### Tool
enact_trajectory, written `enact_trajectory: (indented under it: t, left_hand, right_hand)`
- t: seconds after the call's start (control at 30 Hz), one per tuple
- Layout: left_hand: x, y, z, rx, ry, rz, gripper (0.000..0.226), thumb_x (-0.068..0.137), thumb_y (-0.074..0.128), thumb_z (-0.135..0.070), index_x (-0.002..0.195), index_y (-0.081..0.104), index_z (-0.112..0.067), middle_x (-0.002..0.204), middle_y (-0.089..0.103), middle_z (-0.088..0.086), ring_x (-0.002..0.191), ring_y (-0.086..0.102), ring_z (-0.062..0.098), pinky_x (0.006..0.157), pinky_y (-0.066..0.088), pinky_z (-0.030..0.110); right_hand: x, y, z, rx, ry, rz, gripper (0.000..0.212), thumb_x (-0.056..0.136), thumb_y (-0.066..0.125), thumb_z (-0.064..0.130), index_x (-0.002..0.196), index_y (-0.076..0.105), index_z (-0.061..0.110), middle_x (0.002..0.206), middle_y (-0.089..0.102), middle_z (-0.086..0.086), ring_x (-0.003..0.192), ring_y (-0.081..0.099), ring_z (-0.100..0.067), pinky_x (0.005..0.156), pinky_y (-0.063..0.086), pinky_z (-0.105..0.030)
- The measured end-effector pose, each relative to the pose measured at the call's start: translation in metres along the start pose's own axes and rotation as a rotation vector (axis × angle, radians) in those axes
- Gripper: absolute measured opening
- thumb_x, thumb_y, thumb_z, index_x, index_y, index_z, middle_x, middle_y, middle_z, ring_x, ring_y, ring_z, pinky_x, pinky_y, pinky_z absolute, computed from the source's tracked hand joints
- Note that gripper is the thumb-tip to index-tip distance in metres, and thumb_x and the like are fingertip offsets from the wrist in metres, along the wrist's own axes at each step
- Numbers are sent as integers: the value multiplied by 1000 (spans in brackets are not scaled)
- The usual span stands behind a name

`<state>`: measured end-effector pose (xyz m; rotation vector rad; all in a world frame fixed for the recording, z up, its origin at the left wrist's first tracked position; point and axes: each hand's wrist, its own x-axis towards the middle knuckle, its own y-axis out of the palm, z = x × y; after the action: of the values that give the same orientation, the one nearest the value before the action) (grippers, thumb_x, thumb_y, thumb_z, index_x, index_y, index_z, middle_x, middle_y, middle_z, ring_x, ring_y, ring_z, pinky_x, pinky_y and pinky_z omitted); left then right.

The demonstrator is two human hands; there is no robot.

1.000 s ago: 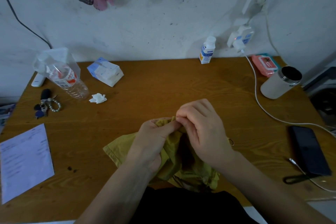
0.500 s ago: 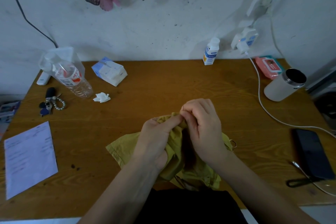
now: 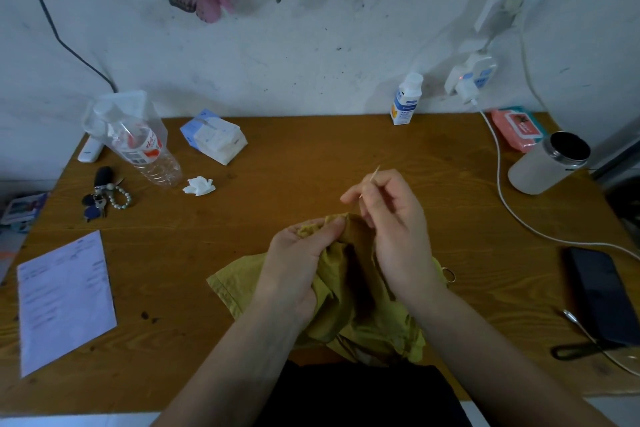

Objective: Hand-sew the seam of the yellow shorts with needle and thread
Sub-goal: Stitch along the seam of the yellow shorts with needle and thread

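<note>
At the table's (image 3: 311, 156) near middle, the left hand (image 3: 298, 263) grips the bunched seam of the yellow shorts (image 3: 346, 308); the right hand (image 3: 393, 218), just far-right of it, pinches the needle (image 3: 370, 182), slanting up and away.

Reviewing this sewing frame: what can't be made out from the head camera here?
Thread: too fine to see in the head view between the thin pale needle, pinched by the right hand, and the crumpled yellow cloth shorts.
Seam stitches: hidden by the left hand gripping the bunched cloth.
Print on the white paper sheet: too small and blurred.
Colourful object at the left edge: cut off by the frame.
</note>
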<state>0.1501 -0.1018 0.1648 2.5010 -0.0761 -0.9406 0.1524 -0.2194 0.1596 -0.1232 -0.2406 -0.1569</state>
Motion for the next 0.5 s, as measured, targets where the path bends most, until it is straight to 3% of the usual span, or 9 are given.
enact_trajectory:
  t: [0.1,0.17,0.23,0.37,0.5]
  left_hand:
    - [0,-8,-1,57,46,-40,12,82,67,-8,78,75,0,79,73,20,69,72,29,57,57,31]
    - [0,-15,-4,66,51,-72,14,81,69,-10,88,73,1,85,73,22,74,72,31,60,57,33]
    - [2,-21,-8,75,63,-83,13,79,70,-11,86,74,-1,85,73,21,76,72,32,61,57,34]
    - [7,-32,-11,56,109,-131,18,79,70,-9,62,76,-10,74,74,16,68,73,28,55,57,32]
    - [10,-40,-16,39,137,-168,14,81,68,-8,70,75,-5,76,74,18,68,73,28,54,57,32]
  right_hand:
    - [8,-10,5,420,365,-17,23,99,36,8,80,50,11,62,57,3,53,43,-8,48,37,-17]
    - [14,-20,6,589,509,-69,24,98,36,8,78,49,12,56,52,3,50,40,-8,44,36,-17]
    - [19,-33,6,678,561,-132,24,98,37,10,79,51,12,56,49,4,49,40,-7,44,37,-17]
    - [26,-63,4,799,559,-265,22,97,39,14,80,53,13,57,48,4,48,40,-6,45,38,-16]
    - [28,-89,-5,831,560,-371,18,94,43,15,81,55,14,58,48,5,49,41,-5,47,39,-16]
